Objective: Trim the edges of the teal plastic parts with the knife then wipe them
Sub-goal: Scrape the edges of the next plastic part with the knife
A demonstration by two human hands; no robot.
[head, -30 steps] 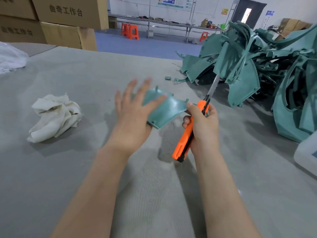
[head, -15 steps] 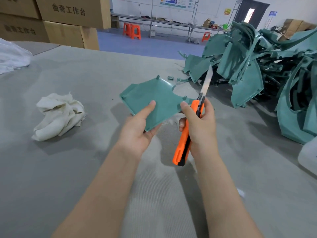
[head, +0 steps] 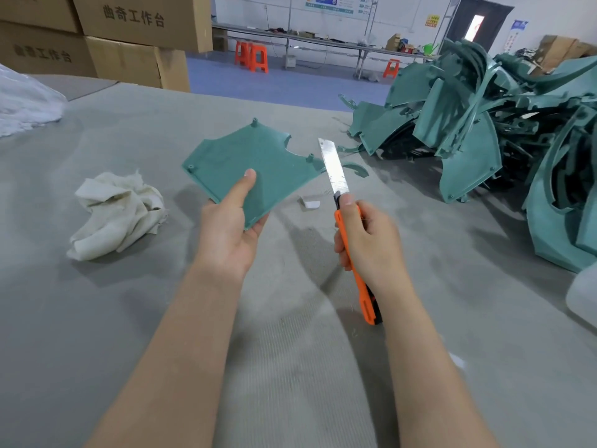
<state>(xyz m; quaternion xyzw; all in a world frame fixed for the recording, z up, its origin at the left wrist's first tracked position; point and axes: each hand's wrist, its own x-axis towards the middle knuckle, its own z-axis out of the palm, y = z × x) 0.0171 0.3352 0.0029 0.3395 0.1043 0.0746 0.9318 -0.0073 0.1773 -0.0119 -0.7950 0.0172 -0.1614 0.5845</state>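
The left hand [head: 231, 229] pinches a teal part [head: 255, 163] above the counter [head: 97, 318], edge offered to the knife [head: 336, 176] gripped in the right hand [head: 368, 240], likely for trimming.

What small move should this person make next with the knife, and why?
Probably draw the orange-handled utility knife in the right hand leftward onto the right edge of the flat teal plastic part that the left hand grips: the blade is extended and stands just beside that edge.
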